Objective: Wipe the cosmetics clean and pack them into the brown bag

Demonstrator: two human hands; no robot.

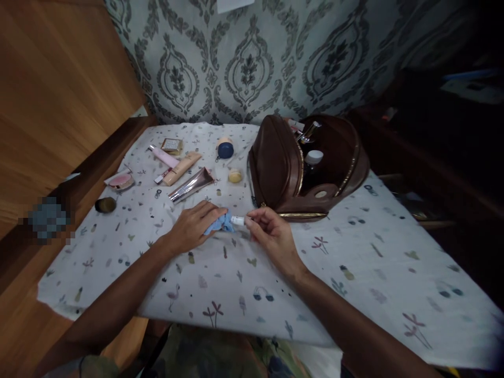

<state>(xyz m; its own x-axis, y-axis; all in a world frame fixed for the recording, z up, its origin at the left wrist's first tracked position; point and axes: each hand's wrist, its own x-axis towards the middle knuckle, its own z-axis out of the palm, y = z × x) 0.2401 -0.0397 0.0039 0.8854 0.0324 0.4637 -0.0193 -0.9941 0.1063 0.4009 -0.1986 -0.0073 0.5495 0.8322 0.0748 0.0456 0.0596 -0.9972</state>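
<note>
Fingers of my left hand (197,224) are closed around a crumpled blue cloth (221,224) just above the printed tablecloth. Between the thumb and fingers of my right hand (273,236) is a small white tube-shaped item (238,220), whose left end meets the cloth. Its exact kind is too small to make out. Beyond my left hand lies a shiny rose-gold tube (192,186). A small yellow round item (235,175) sits past the cloth. Close to my right hand stands an unzipped brown leather bag (277,163) with a white-capped bottle (314,157) inside.
Several cosmetics lie at the back left: a beige tube (181,169), a pink tube (164,156), a glittery compact (172,146) and a pink blush compact (121,181). A round navy-and-beige case (224,148) is near the wall. A wooden panel (66,79) borders the left side.
</note>
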